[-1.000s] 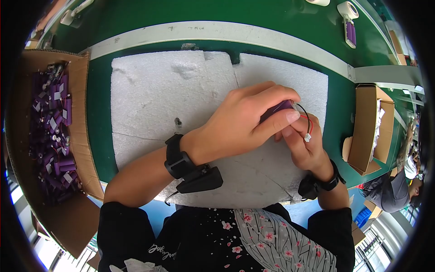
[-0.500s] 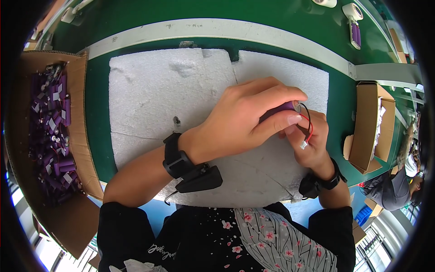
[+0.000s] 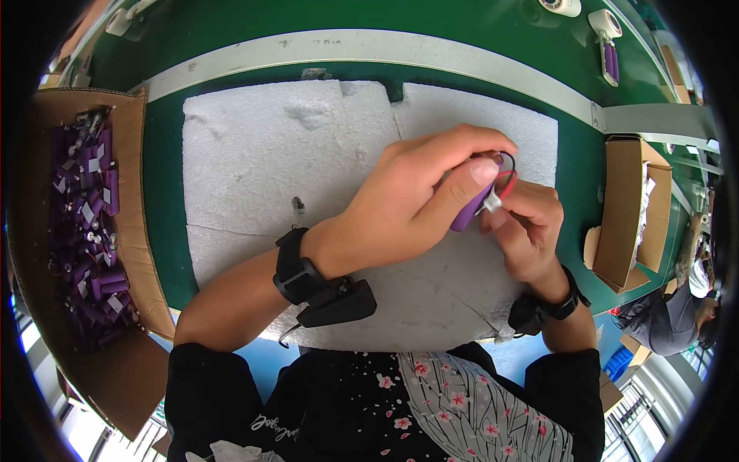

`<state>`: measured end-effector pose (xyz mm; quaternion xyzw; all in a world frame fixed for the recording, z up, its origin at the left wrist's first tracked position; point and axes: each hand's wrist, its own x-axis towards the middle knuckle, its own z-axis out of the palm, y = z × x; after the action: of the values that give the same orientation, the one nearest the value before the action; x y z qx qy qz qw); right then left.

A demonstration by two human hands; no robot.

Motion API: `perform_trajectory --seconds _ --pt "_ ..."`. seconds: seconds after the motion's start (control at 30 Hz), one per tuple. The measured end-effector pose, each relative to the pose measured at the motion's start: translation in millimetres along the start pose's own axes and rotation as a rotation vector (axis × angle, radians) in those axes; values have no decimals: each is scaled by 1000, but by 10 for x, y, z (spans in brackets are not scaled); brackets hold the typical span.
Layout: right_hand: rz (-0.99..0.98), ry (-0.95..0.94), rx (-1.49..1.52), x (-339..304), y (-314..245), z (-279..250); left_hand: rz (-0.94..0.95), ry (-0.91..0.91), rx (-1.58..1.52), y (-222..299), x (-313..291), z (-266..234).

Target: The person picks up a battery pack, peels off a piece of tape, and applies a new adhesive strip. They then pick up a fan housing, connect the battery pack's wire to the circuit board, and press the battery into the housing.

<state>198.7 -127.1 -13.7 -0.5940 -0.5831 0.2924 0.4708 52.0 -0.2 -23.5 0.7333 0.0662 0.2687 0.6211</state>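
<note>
My left hand [image 3: 419, 196] is closed round a purple battery pack [image 3: 465, 214], thumb on its near side and fingers over the top. The pack stands tilted above the white foam sheet, its upper end under my fingertips. A black and a red wire [image 3: 509, 183] loop out of that end to a small white connector [image 3: 493, 202]. Thumb and forefinger of my right hand [image 3: 531, 231] are closed at the connector, just right of the pack; their exact contact is partly hidden.
The foam sheet [image 3: 262, 162] covers the green table. A carton [image 3: 142, 223] of purple battery packs stands left, a smaller carton [image 3: 620, 212] right. Beyond the metal rail [image 3: 346, 48] lie tape rolls [image 3: 604, 23] and another pack [image 3: 610, 63]. A person [image 3: 666, 319] sits far right.
The pack has turned more upright in my left hand, showing more of its purple side. The connector has moved up and left, from hanging below to beside the pack.
</note>
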Motion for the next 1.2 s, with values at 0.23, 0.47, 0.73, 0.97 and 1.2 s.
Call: perform_trajectory --seconds 0.23,0.47,0.73,0.97,1.2 --pt "11 17 74 -7 0 35 -56 25 -144 -22 -1 -7" --pt "100 38 141 -11 -37 51 182 -33 69 -104 43 -18" --pt "69 70 118 -32 29 28 97 -58 -59 -11 23 16" --pt "111 105 46 -42 1 27 135 -88 -25 -55 26 18" --pt "113 111 3 -62 15 1 39 -97 -121 -48 -12 13"
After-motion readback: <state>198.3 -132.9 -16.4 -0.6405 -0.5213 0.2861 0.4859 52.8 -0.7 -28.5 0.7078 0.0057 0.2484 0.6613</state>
